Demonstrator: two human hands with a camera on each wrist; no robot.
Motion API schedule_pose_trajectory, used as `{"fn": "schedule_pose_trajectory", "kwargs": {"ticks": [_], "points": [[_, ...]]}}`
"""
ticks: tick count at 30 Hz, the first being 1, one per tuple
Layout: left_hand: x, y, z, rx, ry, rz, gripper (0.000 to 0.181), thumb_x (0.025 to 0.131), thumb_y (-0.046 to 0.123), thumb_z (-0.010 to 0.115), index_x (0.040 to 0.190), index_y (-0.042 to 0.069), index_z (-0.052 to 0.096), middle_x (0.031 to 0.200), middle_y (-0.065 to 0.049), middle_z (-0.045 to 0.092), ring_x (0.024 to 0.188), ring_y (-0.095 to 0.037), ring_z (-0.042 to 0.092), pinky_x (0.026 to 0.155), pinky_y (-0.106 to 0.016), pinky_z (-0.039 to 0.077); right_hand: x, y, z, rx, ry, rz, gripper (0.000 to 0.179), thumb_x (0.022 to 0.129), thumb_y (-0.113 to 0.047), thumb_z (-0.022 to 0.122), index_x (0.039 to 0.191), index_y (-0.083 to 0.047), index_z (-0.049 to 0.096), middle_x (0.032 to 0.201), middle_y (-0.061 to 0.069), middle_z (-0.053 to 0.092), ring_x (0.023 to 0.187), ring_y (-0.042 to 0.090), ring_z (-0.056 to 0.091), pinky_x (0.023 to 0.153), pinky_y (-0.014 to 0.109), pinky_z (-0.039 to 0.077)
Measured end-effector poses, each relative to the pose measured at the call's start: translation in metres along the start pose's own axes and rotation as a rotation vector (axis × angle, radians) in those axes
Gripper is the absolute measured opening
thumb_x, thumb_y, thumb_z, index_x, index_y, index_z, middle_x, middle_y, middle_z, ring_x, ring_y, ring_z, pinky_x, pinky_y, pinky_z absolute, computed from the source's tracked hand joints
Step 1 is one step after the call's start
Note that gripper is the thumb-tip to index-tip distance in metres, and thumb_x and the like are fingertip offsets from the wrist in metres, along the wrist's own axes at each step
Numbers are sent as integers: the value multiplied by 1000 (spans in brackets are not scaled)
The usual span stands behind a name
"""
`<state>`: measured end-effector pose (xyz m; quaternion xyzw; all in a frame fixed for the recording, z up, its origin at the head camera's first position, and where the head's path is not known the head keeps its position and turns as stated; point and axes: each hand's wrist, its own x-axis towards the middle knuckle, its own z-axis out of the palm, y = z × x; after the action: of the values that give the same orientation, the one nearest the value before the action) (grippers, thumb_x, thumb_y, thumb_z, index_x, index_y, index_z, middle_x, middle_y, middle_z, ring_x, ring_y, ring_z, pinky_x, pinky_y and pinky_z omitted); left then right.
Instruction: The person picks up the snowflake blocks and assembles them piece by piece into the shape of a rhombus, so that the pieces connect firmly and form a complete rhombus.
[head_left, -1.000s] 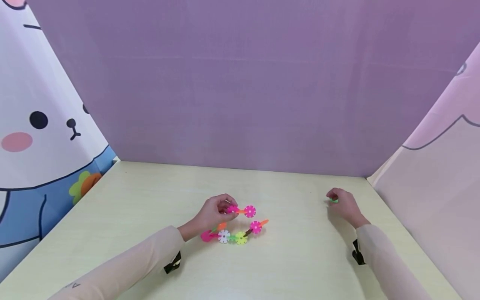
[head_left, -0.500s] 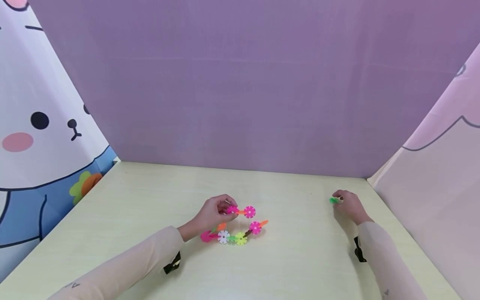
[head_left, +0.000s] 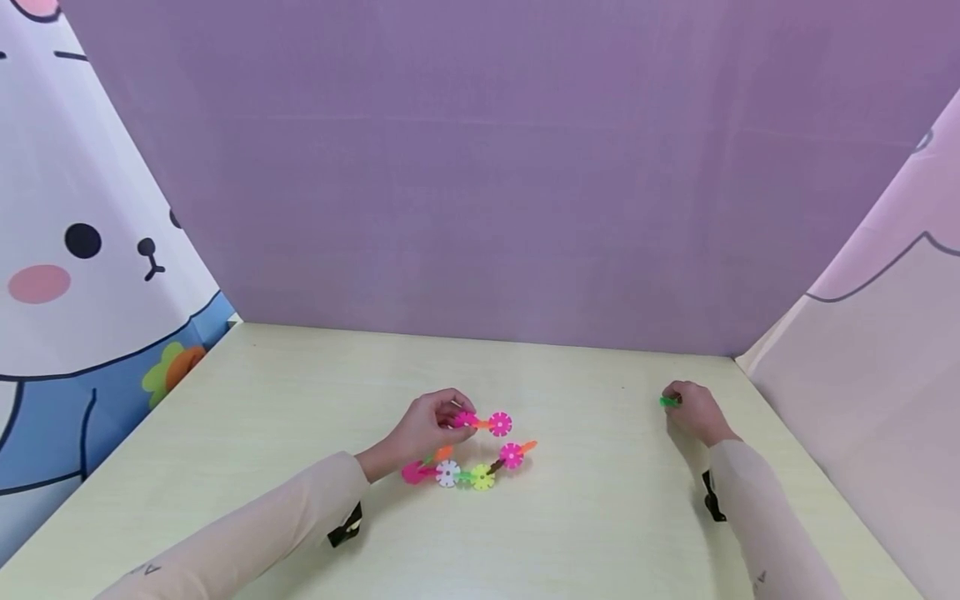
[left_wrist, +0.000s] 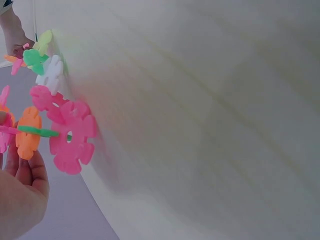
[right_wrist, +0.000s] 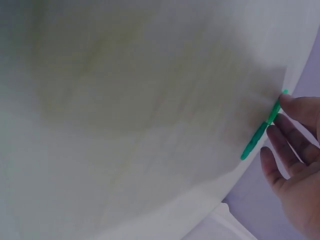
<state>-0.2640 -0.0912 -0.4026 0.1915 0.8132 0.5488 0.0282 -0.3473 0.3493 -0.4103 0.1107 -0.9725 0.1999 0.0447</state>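
In the head view my left hand (head_left: 422,427) pinches a pink snowflake disc (head_left: 466,419) in a linked chain of plastic snowflake discs. An orange disc joins it to another pink disc (head_left: 500,424). The rest of the chain curves on the near side, with a white disc (head_left: 447,474), a yellow disc (head_left: 482,477) and an orange end. In the left wrist view a green disc (left_wrist: 37,131) slots through an orange one (left_wrist: 28,132). Far to the right, my right hand (head_left: 699,414) pinches green snowflake discs (right_wrist: 260,131), seen edge-on; how many is hard to tell.
Both hands are over a pale wooden table (head_left: 585,517). A purple backdrop (head_left: 487,183) rises behind it. Cartoon-printed cloth (head_left: 90,325) hangs at the left, and a pink and pale cloth (head_left: 885,333) at the right.
My right hand has shifted slightly right with the green discs, which came out from behind the fingers, and its fingertips have closed in on them. The left hand and chain look still.
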Motion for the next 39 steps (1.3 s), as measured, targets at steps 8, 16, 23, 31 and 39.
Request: {"fn": "schedule_pose_trajectory", "kwargs": {"ticks": [8, 16, 23, 31, 39], "points": [[0, 0, 0, 4, 1, 3, 22, 77, 8, 71, 97, 10, 61, 91, -5, 66, 78, -14, 61, 66, -22, 52, 1, 1, -1, 10, 46, -40, 26, 72, 6, 64, 96, 12, 58, 90, 27, 55, 80, 37, 56, 75, 50, 48], [-1, 1, -1, 2, 1, -1, 22, 78, 8, 71, 97, 11, 61, 91, -5, 66, 77, -14, 60, 65, -22, 51, 1, 4, -7, 10, 71, -78, 23, 68, 15, 56, 90, 8, 62, 85, 23, 59, 75, 33, 58, 69, 45, 49], [-1, 0, -2, 4, 3, -3, 22, 78, 8, 71, 97, 10, 61, 91, -5, 66, 77, -15, 60, 65, -22, 51, -2, -2, -16, 34, 52, -83, 21, 68, 14, 52, 85, 7, 63, 78, 19, 64, 72, 28, 59, 65, 40, 50], [-1, 0, -2, 4, 3, -1, 23, 78, 8, 71, 98, 8, 61, 90, -5, 66, 77, -15, 60, 65, -22, 52, -2, -19, -19, 116, 81, -107, 14, 77, 7, 59, 90, 5, 64, 82, 18, 66, 69, 22, 61, 61, 25, 48], [-1, 1, -2, 9, 3, 3, 23, 77, 8, 71, 97, 10, 61, 90, -5, 66, 77, -15, 60, 65, -21, 51, -5, -43, -15, 181, 96, -167, 13, 78, 6, 61, 91, 4, 64, 83, 17, 67, 70, 19, 62, 60, 21, 49]]}}
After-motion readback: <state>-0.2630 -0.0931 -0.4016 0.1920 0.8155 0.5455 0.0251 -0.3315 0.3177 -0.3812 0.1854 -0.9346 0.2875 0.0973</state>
